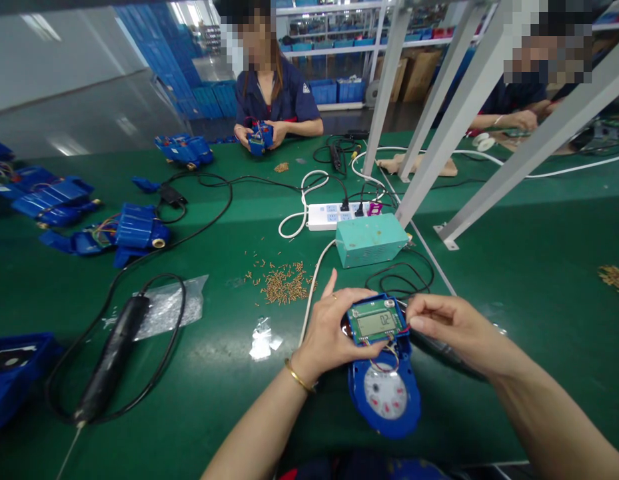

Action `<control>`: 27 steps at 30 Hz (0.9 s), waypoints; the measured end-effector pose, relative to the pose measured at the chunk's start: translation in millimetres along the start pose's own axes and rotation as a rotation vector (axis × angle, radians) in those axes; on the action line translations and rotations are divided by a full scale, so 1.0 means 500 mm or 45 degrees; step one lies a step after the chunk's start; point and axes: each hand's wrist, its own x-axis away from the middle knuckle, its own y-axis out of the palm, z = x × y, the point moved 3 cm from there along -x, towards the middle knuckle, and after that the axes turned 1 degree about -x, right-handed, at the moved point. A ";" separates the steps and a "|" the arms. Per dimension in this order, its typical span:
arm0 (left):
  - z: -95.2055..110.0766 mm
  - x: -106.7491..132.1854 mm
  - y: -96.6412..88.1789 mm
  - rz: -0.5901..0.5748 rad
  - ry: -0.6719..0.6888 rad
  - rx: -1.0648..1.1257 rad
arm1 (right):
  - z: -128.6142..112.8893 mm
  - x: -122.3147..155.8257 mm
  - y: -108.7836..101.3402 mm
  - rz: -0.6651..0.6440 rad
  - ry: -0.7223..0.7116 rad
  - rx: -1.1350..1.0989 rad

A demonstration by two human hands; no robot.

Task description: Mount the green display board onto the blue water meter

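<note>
Head view, looking down at a green workbench:
- The left hand (329, 340) (a gold bangle on its wrist) holds a small screen board (375, 321) from the left side, with the thumb raised clear of the board.
- The right hand (454, 327) closes narrowly on the board's right edge, its fingertips (412, 321) touching it.
- The board is lifted just above a blue water meter (384, 410), which lies on the bench, dial up, joined to the board by thin coloured wires.
- Just beyond the hands stand a teal metal box (372, 239) and a white power strip (334, 217).
- To the left lie a scatter of brass pins (284, 283), a black electric screwdriver (112, 357) beside a clear plastic bag (172, 307), and more blue meter parts (134, 230).
- Across the bench, a co-worker's hands (259, 137) hold a small blue meter; another co-worker (514, 100) sits at the right, behind white steel legs (464, 113).
</note>
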 end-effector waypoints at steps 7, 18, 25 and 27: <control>-0.001 -0.003 -0.003 0.033 -0.041 0.055 | 0.025 -0.011 0.014 0.079 0.002 -0.224; 0.001 0.000 -0.004 0.068 -0.026 0.036 | 0.043 0.005 0.029 0.265 -0.044 -0.266; -0.001 0.008 0.004 0.137 -0.126 0.161 | 0.053 0.012 0.037 0.309 -0.153 -0.211; 0.000 0.008 0.006 0.143 -0.136 0.173 | 0.055 0.012 0.043 0.365 -0.193 -0.195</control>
